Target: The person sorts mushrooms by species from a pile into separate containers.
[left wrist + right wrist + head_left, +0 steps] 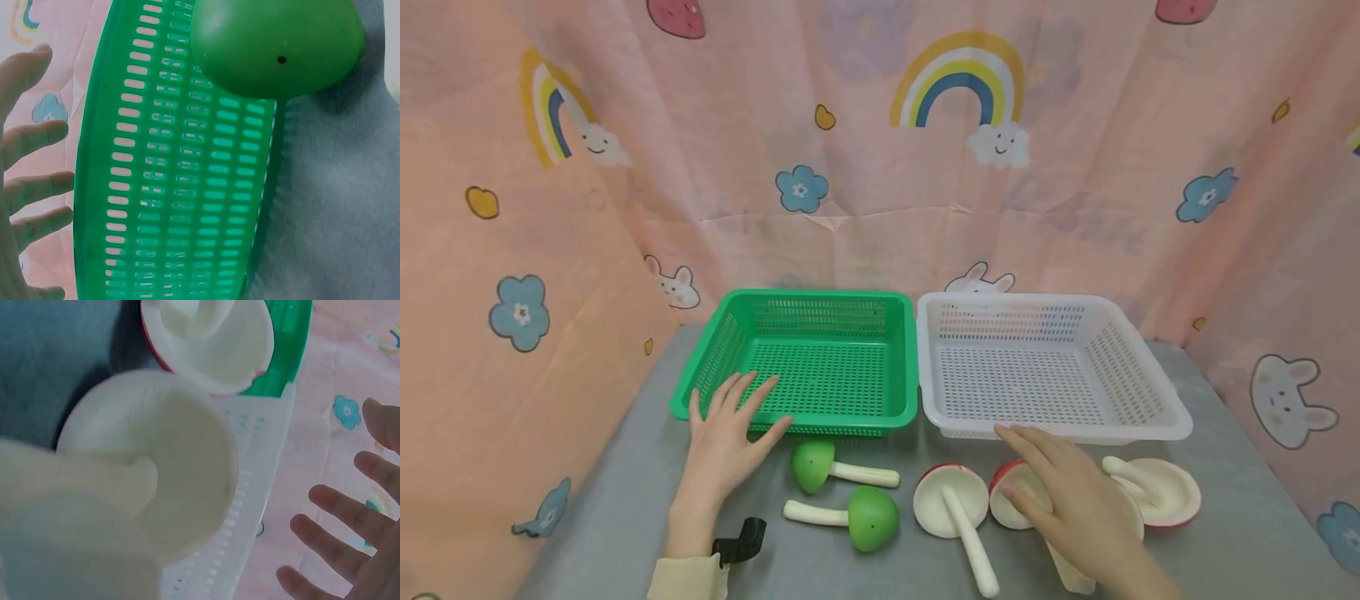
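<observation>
Both hands spread, holding nothing: left hand [724, 437] by green basket [808, 421]; right hand [1071, 492] over red mushroom [1013, 498]; grip its stem squarely.

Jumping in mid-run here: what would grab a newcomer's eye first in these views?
Two mesh baskets stand side by side at the back of the grey table: a green basket on the left and a white basket on the right. In front lie toy mushrooms, two green-capped ones left and three red-capped ones right. The left hand rests open on the green basket's front rim; the right hand is spread over a red mushroom.
</observation>
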The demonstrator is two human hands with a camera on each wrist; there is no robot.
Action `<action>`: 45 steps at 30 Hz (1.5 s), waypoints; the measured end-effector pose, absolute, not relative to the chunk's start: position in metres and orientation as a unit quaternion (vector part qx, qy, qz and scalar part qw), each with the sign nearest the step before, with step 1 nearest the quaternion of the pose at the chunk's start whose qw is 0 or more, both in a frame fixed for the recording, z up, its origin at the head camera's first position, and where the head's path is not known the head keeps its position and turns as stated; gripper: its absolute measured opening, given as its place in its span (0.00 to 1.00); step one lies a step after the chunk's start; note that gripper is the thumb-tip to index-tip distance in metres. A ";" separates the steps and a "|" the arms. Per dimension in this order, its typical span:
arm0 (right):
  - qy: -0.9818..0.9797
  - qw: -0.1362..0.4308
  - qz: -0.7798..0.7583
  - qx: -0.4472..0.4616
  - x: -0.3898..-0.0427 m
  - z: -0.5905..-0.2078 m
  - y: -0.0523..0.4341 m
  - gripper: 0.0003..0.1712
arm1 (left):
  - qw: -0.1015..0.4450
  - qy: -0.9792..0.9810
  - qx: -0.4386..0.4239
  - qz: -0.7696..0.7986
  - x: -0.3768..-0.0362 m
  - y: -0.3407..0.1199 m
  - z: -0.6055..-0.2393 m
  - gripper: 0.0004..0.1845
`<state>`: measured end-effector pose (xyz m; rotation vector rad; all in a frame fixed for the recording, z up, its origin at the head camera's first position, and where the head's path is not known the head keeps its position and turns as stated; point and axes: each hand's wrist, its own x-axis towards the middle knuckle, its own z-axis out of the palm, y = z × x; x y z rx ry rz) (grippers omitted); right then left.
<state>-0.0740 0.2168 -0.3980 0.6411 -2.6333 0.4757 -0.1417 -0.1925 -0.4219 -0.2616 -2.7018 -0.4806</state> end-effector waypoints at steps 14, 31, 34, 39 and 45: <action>-0.932 0.197 0.186 0.240 -0.058 -0.419 0.185 0.31 | 0.224 -0.955 -0.054 -0.184 -0.134 -0.204 -0.434 0.30; -0.951 0.082 0.187 0.233 -0.052 -0.440 0.175 0.24 | 0.255 -0.947 -0.052 -0.186 -0.134 -0.203 -0.436 0.22; -0.950 0.085 0.187 0.234 -0.051 -0.441 0.175 0.24 | 0.254 -0.947 -0.054 -0.188 -0.135 -0.202 -0.436 0.22; -0.946 0.090 0.196 0.243 -0.051 -0.442 0.175 0.24 | 0.256 -0.946 -0.052 -0.192 -0.135 -0.202 -0.437 0.21; -0.942 0.063 0.213 0.250 -0.053 -0.442 0.176 0.24 | 0.257 -0.946 -0.054 -0.191 -0.134 -0.204 -0.438 0.21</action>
